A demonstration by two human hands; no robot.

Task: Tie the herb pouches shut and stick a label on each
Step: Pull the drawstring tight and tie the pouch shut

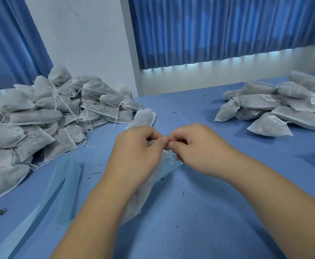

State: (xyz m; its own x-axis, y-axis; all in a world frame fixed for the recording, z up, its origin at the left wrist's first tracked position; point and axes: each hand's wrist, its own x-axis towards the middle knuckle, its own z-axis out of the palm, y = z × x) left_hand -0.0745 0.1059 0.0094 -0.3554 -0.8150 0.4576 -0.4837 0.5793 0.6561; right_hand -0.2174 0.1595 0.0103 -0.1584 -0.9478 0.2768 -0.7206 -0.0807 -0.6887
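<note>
Two-handed work, head view: pinching the label (167, 154) at its top edge with curled fingertips of left hand (134, 146) and right hand (194, 152), just above the pouch (139, 200) lying lengthwise on the table (209, 212). Peel slowly off the backing strip (173, 163), keep it uncreased, then press flat onto bare cloth.

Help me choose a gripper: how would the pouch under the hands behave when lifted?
Probably floppy: the pouch is thin fabric lying slack on the table. Likely light, since its fill looks like loose dried herb. Unlikely to roll: the piled pouches slump in heaps.
</note>
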